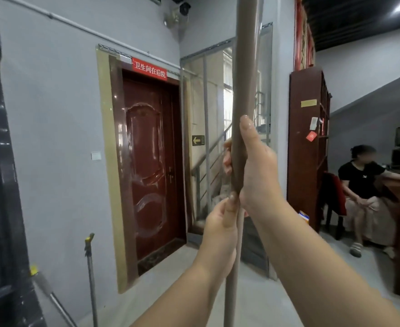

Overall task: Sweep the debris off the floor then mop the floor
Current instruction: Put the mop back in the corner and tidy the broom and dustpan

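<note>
A long brown pole handle (245, 67) stands nearly upright in front of me and runs from the top edge to the bottom edge of the view. My right hand (253, 166) grips it higher up, thumb pointing up along the shaft. Just below, my left hand (220, 230) holds the same handle with the thumb pressed against it. The tool's head is out of view below the frame. Grey floor (253, 300) shows under my arms.
A red-brown door (147, 161) sits in the grey wall ahead. Two metal tool handles (91, 274) lean against the wall at lower left. A tall wooden shelf (307, 147) stands right, with a seated person (362, 192) at a desk. A staircase (208, 161) lies behind a clear curtain.
</note>
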A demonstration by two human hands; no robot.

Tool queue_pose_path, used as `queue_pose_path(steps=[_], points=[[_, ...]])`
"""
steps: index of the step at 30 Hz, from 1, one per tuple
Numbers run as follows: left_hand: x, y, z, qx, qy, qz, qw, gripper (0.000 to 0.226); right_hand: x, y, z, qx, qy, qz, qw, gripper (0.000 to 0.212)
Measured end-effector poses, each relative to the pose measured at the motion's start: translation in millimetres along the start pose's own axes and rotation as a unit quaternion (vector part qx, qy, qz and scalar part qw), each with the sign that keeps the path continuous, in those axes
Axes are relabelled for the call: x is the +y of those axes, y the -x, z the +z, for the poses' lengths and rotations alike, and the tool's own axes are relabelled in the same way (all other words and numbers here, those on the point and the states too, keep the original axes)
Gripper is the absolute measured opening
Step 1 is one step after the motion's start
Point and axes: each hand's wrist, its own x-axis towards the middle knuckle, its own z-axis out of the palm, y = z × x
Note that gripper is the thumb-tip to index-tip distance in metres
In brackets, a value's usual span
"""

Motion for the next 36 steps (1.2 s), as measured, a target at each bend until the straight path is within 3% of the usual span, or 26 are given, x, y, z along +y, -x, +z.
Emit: queue_pose_path(steps=[4,11,16,19,24,27,31,36], points=[[-34,-87,-25,-0.006,0.001,0.014,1.0,0.08,52,-71,-3,-0.009,-0.002,-0.027,1.0,0.039],[-87,-226,-61,-0.032,0.021,0.053,0.998,0.045,141,-194,-18,-0.027,-0.016,-0.043,0.999,0.039],[-150,-325,-104,0.018,0.045,0.051,0.998,0.062,239,-285,-27,-0.061,-0.028,-0.023,0.997,0.043],[-188,-389,-133,0.111,0.06,0.045,0.991,0.075,304,-343,-30,-0.088,-0.066,0.021,0.994,0.043],[-218,-470,-200,0.198,-0.027,0.073,0.977,0.032,403,-428,1,-0.151,-0.11,0.092,0.978,0.043],[-230,-509,-248,0.28,-0.066,0.036,0.957,0.042,443,-466,28,-0.183,-0.13,0.111,0.968,0.044],[-244,-563,-298,0.309,-0.177,0.021,0.934,0.077,494,-515,48,-0.207,-0.182,0.098,0.956,0.045],[-246,-622,-360,0.307,-0.259,0.052,0.914,0.071,550,-576,79,-0.216,-0.261,0.098,0.936,0.038]])
